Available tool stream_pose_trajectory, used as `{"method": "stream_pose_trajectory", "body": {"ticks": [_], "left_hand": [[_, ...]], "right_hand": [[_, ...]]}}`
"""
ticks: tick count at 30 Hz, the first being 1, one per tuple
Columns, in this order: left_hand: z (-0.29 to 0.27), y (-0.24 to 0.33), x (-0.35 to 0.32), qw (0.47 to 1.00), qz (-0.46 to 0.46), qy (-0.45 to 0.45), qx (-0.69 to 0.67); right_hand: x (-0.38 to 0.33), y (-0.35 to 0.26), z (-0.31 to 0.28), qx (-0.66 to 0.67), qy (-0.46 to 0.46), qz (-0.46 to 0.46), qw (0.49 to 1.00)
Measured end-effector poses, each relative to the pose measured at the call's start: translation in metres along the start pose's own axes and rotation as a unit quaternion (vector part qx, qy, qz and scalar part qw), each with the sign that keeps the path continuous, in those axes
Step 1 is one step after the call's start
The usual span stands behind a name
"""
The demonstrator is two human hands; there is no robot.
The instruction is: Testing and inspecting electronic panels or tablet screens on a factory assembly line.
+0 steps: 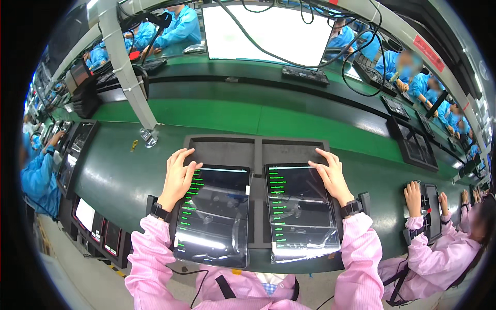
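Note:
Two tablets lie side by side on a black two-compartment tray [258, 155]. Both screens are lit, with rows of green text on black and a loose clear film over them. At the upper left corner of the left tablet [214, 206] is my left hand [178, 178], fingers spread, fingertips at the edge. My right hand [331, 175] rests likewise at the upper right corner of the right tablet [299, 212], its fingers apart. Neither hand grips anything. The film hangs past the tablets' near edges, and a black band circles each of my wrists.
The green workbench [119, 165] carries a metal post [124, 67] at left. Beyond runs a line with black trays [412, 142] and a large white screen [266, 33]. A co-worker in pink [439, 258] handles a device at right; another in blue [41, 175] sits at left.

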State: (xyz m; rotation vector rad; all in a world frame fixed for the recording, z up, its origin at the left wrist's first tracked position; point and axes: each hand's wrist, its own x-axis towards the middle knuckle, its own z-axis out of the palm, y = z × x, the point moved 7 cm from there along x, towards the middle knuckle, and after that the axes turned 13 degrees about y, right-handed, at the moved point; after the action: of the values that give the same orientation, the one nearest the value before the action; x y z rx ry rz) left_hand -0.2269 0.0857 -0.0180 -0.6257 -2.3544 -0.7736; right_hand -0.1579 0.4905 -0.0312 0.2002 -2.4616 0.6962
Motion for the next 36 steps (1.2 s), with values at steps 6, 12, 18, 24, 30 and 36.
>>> {"method": "stream_pose_trajectory", "body": {"ticks": [6, 12, 18, 24, 30, 36], "left_hand": [[-0.019, 0.011, 0.001, 0.996, 0.064, 0.059, -0.031], [-0.019, 0.015, 0.001, 0.995, 0.039, 0.093, -0.024], [-0.010, 0.020, -0.007, 0.998, 0.061, -0.013, -0.005], [-0.055, 0.050, -0.063, 0.983, 0.044, -0.089, -0.156], [-0.099, 0.100, -0.108, 0.988, 0.015, -0.077, -0.133], [-0.073, 0.144, -0.122, 0.977, 0.059, -0.151, -0.138]], "right_hand": [[-0.005, -0.016, -0.019, 0.179, 0.033, -0.083, 0.980], [0.003, -0.028, 0.000, 0.076, -0.006, -0.044, 0.996], [-0.007, -0.042, 0.001, 0.030, -0.044, -0.066, 0.996], [-0.077, -0.058, -0.054, 0.233, -0.036, 0.017, 0.972], [-0.126, -0.043, -0.069, 0.186, 0.055, 0.257, 0.947], [-0.130, -0.057, -0.062, 0.143, 0.012, 0.215, 0.966]]}}
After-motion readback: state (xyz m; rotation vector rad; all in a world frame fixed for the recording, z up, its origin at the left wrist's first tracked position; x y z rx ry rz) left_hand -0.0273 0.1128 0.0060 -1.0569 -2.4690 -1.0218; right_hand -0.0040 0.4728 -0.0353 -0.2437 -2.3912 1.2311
